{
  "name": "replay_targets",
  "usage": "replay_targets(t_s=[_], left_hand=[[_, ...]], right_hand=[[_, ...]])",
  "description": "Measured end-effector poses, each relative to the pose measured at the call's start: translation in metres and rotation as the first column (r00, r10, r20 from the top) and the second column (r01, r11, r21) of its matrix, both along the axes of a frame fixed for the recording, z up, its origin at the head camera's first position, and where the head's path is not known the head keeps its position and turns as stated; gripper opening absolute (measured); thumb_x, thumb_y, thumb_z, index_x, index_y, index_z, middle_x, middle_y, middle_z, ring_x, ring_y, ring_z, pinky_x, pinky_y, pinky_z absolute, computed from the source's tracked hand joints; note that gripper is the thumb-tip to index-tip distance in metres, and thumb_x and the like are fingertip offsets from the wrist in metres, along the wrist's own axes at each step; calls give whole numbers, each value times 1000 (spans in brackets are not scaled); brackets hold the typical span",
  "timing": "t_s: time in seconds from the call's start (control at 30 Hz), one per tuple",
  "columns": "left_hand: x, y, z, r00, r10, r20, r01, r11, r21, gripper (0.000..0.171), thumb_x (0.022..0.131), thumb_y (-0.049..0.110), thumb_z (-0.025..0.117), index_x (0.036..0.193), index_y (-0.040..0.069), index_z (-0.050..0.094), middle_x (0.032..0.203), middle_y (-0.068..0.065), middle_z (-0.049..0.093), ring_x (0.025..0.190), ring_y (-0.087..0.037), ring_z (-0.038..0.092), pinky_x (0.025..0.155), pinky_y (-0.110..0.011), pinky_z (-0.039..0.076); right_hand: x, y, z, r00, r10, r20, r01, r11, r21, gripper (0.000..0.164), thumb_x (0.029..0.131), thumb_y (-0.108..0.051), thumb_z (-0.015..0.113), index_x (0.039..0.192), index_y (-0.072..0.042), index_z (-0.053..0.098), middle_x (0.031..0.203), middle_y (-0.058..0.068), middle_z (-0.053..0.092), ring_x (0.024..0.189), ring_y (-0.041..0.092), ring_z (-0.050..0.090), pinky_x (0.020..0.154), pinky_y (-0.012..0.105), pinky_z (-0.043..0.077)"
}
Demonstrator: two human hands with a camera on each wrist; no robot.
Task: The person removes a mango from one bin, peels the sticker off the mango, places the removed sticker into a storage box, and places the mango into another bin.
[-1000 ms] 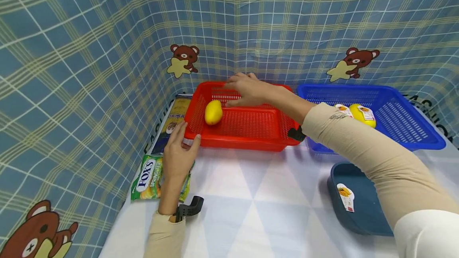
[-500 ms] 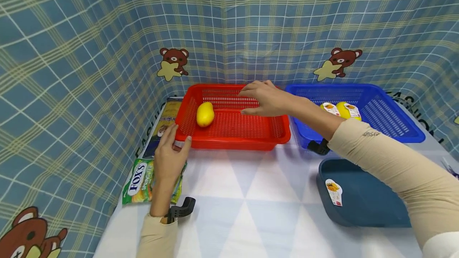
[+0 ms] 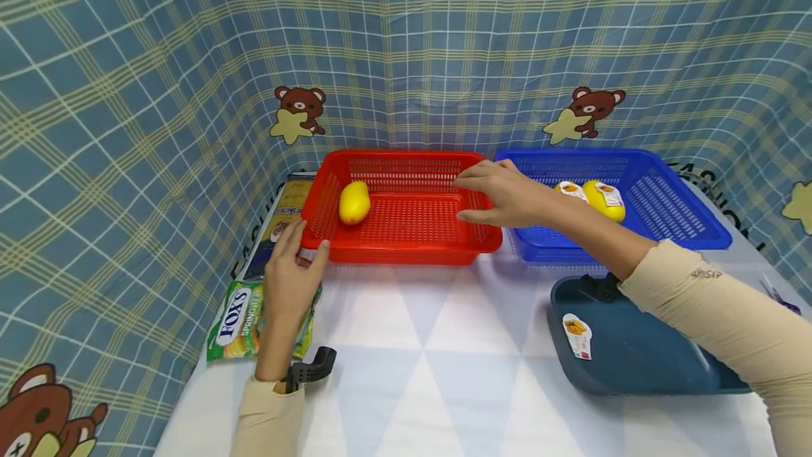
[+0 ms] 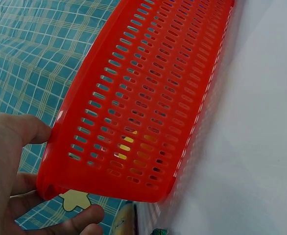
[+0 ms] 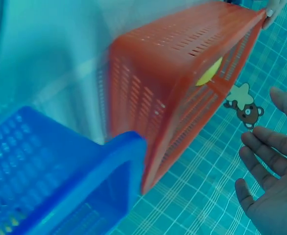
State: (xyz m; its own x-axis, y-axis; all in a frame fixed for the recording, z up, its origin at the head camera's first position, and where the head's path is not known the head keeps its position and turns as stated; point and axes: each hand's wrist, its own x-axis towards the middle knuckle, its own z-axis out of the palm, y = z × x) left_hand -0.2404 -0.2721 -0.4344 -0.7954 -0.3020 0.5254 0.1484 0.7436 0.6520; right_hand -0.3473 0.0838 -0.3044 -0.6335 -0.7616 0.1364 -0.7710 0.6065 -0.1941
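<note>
My left hand [image 3: 292,277] holds the near left corner of a red plastic basket [image 3: 400,256], thumb at the front rim and fingers at the left side. The left wrist view shows the thumb [image 4: 35,129] against the rim and other fingertips below the corner. One yellow mango [image 3: 354,203] lies at the left inside that basket. Over the basket's right end my right hand [image 3: 507,196] hovers with nothing in it, its fingers spread and loosely bent in the right wrist view.
A blue basket [image 3: 672,214] with two labelled yellow mangoes [image 3: 603,201] stands right of the red one. In front of it sits a dark teal tray [image 3: 641,351] with a loose-looking label [image 3: 577,336]. A green FOX'S candy bag [image 3: 237,323] and a gold-and-blue packet [image 3: 288,206] lie left.
My right hand has moved rightward, from over the red basket's middle to its right end. The left hand keeps its place at the corner. The head view has shifted slightly.
</note>
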Motion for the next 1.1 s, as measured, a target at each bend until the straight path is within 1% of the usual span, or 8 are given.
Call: replay_targets(t_s=[0.2, 0.3, 0.43, 0.53, 0.67, 0.87, 0.97, 1.1], left_hand=[[0, 1, 1, 1000, 6, 30, -6, 1000, -3, 62, 95, 41, 66, 146, 10, 52, 151, -5, 47, 109, -32, 62, 82, -47, 56], [1, 2, 2, 999, 1, 39, -1, 1000, 6, 62, 95, 41, 65, 147, 10, 52, 151, -6, 47, 101, -32, 64, 80, -46, 56], [1, 2, 2, 999, 5, 42, -5, 1000, 15, 62, 95, 41, 65, 147, 10, 51, 152, -5, 47, 91, -32, 65, 78, -43, 56], [1, 3, 2, 999, 8, 45, -9, 1000, 19, 62, 95, 40, 65, 147, 10, 51, 152, -5, 46, 91, -32, 64, 78, -43, 55], [2, 4, 2, 999, 11, 48, -12, 1000, 16, 62, 96, 40, 64, 148, 10, 50, 152, -7, 46, 95, -33, 63, 80, -45, 55], [2, 3, 1, 998, 15, 59, -15, 1000, 12, 62, 96, 41, 63, 148, 11, 50, 152, -7, 46, 101, -33, 62, 83, -47, 55], [2, 3, 0, 998, 17, 66, -19, 1000, 18, 61, 96, 41, 63, 149, 12, 50, 153, -5, 45, 99, -31, 63, 83, -45, 54], [2, 3, 0, 996, 21, 81, -22, 1000, 18, 62, 96, 43, 62, 149, 13, 49, 153, -4, 44, 93, -29, 63, 81, -42, 53]], right_hand=[[10, 23, -7, 999, -33, 5, 33, 999, -23, 53, 91, -36, 73, 135, -7, 63, 138, 14, 57, 132, 33, 43, 102, 54, 31], [14, 35, -11, 998, -58, 5, 59, 998, -25, 54, 91, -36, 74, 135, -6, 62, 138, 15, 57, 133, 35, 42, 104, 56, 31], [20, 49, -15, 997, -73, -10, 73, 997, -32, 55, 90, -35, 75, 135, -5, 62, 138, 15, 58, 133, 36, 42, 105, 59, 30], [26, 60, -17, 996, -87, -20, 86, 995, -43, 55, 89, -34, 76, 134, -5, 63, 137, 14, 59, 133, 36, 43, 106, 61, 29], [34, 74, -21, 992, -122, -30, 120, 991, -52, 55, 88, -35, 76, 135, -8, 63, 137, 12, 59, 133, 36, 44, 109, 64, 27], [39, 94, -29, 989, -142, -38, 139, 987, -76, 53, 87, -31, 78, 132, -7, 65, 134, 15, 61, 130, 37, 46, 109, 66, 23], [42, 104, -31, 988, -151, -28, 148, 985, -90, 52, 87, -29, 78, 132, -7, 65, 133, 16, 61, 130, 38, 46, 108, 66, 23], [46, 118, -33, 983, -185, -11, 184, 979, -87, 52, 90, -31, 76, 134, -8, 63, 134, 16, 60, 131, 39, 45, 107, 68, 23]])
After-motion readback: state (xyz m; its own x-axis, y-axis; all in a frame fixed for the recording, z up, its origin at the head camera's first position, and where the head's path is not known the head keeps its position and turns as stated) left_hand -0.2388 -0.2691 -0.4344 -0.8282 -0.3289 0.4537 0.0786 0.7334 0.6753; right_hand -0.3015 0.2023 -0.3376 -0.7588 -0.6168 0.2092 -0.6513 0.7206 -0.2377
